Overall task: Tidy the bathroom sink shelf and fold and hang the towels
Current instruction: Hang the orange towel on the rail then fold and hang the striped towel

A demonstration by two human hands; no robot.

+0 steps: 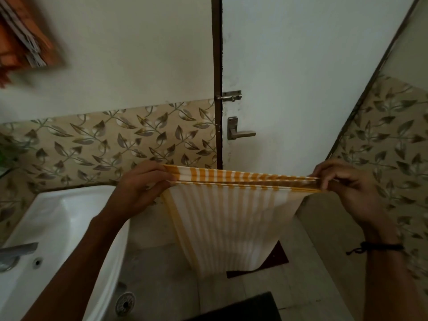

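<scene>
A white towel with yellow stripes (231,218) hangs folded in front of me, its top edge stretched level between both hands. My left hand (141,184) pinches the left corner of the doubled top edge. My right hand (342,181) pinches the right corner, with a dark cord around that wrist. The towel's lower end hangs free above the floor. An orange cloth (25,38) with pale stripes hangs blurred at the upper left on the wall.
A white sink (58,225) with a metal tap (16,251) stands at the lower left. Straight ahead is a white door (289,77) with a latch (230,96) and a handle (240,132). Leaf-patterned tiles line both walls. A floor drain (125,304) and a dark mat (278,258) lie below.
</scene>
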